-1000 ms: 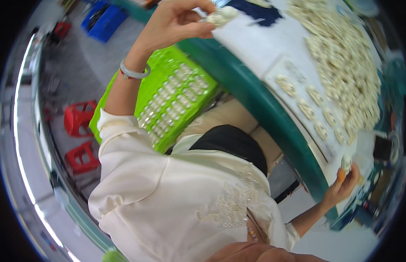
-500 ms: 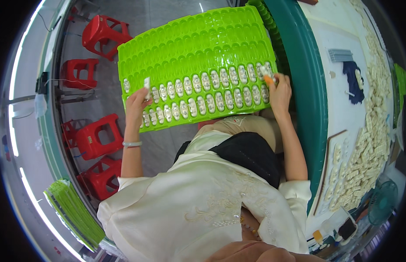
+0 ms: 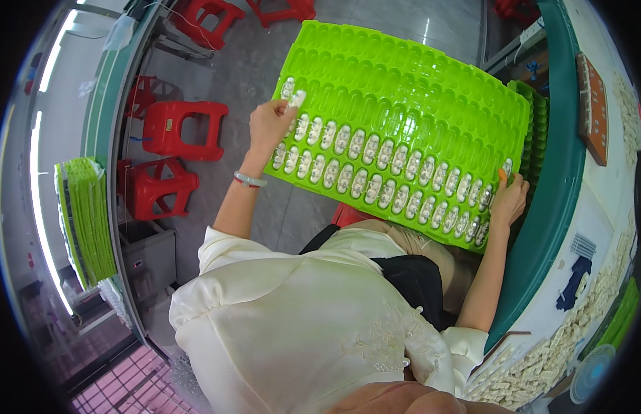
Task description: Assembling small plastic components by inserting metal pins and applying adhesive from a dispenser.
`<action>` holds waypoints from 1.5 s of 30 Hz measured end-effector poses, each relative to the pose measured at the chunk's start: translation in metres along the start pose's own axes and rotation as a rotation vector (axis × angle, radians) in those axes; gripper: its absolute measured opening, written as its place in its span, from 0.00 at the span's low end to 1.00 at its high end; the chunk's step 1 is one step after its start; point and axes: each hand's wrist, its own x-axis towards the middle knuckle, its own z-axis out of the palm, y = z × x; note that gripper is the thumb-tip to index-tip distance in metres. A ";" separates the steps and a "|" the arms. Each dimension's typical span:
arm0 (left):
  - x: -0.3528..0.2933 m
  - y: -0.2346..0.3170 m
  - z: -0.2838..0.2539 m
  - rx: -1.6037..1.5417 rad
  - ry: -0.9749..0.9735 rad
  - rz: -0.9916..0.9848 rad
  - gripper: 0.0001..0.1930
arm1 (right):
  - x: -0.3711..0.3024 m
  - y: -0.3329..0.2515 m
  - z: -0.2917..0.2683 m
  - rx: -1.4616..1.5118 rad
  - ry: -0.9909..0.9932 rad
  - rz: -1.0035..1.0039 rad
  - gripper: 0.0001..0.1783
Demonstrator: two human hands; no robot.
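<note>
A bright green moulded tray (image 3: 410, 76) with rows of oval hollows lies tilted in front of me. Its two nearest rows hold small white oblong pieces with dark spots (image 3: 372, 148). Above the tray's left end, my left hand (image 3: 267, 127) pinches one white oblong piece (image 3: 298, 99). Beside it, another white piece (image 3: 287, 87) lies in the third row. At the right end my right hand (image 3: 510, 198) is closed, with something orange (image 3: 502, 176) at its fingertips. Those fingertips are close to a white piece (image 3: 508, 165); what they grip is too small to make out.
Red plastic stools (image 3: 182, 129) stand on the grey floor to the left. A dark green table edge (image 3: 551, 200) runs along the right, close to the tray. Heaped cream pieces (image 3: 534, 379) lie on the white tabletop. Stacked green trays (image 3: 86, 217) stand far left.
My view has turned, so the tray and stools appear shifted and rotated. The left hand still pinches a white piece at the tray's left end. My right hand stays at the right end.
</note>
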 end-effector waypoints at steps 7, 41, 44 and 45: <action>0.025 0.007 0.034 0.323 0.170 0.055 0.16 | -0.019 0.003 -0.017 0.180 0.009 0.008 0.19; -0.359 0.448 0.165 -0.089 -1.236 2.703 0.12 | -0.377 0.156 -0.258 0.109 0.112 0.680 0.22; -0.355 0.446 0.173 -0.143 -1.184 2.744 0.11 | -0.375 0.161 -0.260 0.044 0.143 0.589 0.22; -0.351 0.445 0.171 -0.232 -1.152 2.718 0.11 | -0.374 0.162 -0.262 0.016 0.138 0.598 0.23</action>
